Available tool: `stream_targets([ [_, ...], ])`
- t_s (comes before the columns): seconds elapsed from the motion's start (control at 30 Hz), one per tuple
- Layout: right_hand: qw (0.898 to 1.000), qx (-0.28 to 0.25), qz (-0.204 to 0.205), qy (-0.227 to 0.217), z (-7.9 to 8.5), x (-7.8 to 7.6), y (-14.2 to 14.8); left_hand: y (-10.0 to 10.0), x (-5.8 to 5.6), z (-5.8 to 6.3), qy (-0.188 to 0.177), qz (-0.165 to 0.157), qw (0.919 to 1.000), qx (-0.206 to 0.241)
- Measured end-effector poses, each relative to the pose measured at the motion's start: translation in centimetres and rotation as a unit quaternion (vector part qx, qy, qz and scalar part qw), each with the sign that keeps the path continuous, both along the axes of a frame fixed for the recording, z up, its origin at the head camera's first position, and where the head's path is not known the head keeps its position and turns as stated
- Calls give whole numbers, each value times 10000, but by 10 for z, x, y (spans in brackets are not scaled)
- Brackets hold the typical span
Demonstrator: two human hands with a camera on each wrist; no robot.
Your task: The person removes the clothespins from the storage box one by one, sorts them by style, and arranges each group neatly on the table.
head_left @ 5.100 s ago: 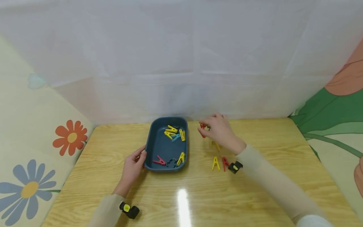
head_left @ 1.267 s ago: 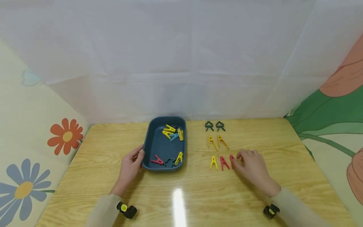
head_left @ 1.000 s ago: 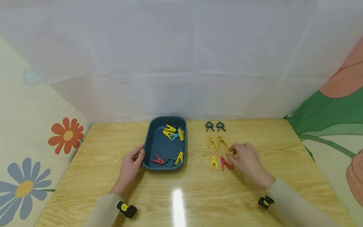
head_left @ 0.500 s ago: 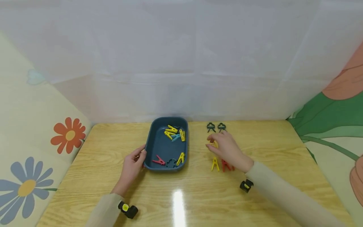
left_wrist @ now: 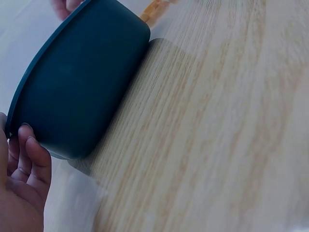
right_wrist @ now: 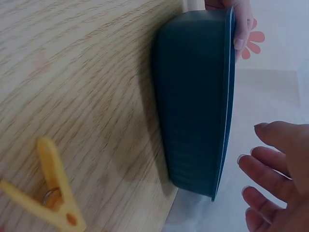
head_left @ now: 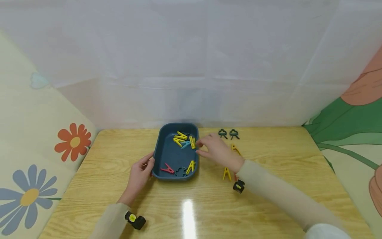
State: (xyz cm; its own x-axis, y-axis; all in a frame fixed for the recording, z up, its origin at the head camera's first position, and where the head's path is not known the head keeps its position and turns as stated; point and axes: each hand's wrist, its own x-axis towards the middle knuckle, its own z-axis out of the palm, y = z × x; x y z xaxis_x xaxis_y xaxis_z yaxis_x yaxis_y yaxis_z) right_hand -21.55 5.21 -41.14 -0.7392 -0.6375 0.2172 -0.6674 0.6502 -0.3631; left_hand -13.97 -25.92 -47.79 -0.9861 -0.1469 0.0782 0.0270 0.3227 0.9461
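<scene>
A dark blue tray [head_left: 165, 151] sits left of centre on the table. My left hand [head_left: 138, 174] grips its near left side, fingers against the outer wall in the left wrist view. Just over the tray's right rim is my right hand [head_left: 219, 151], fingers spread with nothing between them. Inside the tray lie several yellow clothespins [head_left: 192, 142], a blue clothespin [head_left: 185, 144], a red clothespin [head_left: 168, 168] and a dark clip [head_left: 180, 171]. The right wrist view has a yellow clothespin [right_wrist: 54, 181] on the table beside the tray.
Two dark clips [head_left: 228, 133] lie at the back, right of the tray. An orange-yellow clothespin [head_left: 236, 150] and a yellow clothespin [head_left: 227, 173] show nearer; my right arm mostly covers other pins. A white sheet [head_left: 149, 103] hangs behind the table.
Earlier my right hand held a red clothespin; that pin was put down at the right end of the front row. The empty hand then moved left to the tray; the left hand stayed.
</scene>
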Motion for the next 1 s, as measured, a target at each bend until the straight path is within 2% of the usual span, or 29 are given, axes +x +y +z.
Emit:
stream_targets([
  [0.13, 9998, 34, 187, -103, 3, -3, -15, -1, 2, 2, 2, -19, 10000, -50],
  [0.27, 9997, 25, 176, -181, 5, -9, -27, -1, 3, 5, 61, -8, 10000, -46],
  [0.53, 9995, 23, 135, -296, 3, -40, -44, -1, 4, 5, 158, 18, 9999, 12],
  [0.8, 9964, 800, 198, -181, 9, -66, -60, 1, 3, 2, 224, 73, 9997, 52],
  [1.0, 9858, 1640, 302, 213, 6, -77, -71, 2, 2, 3, 235, 80, 9997, 79],
])
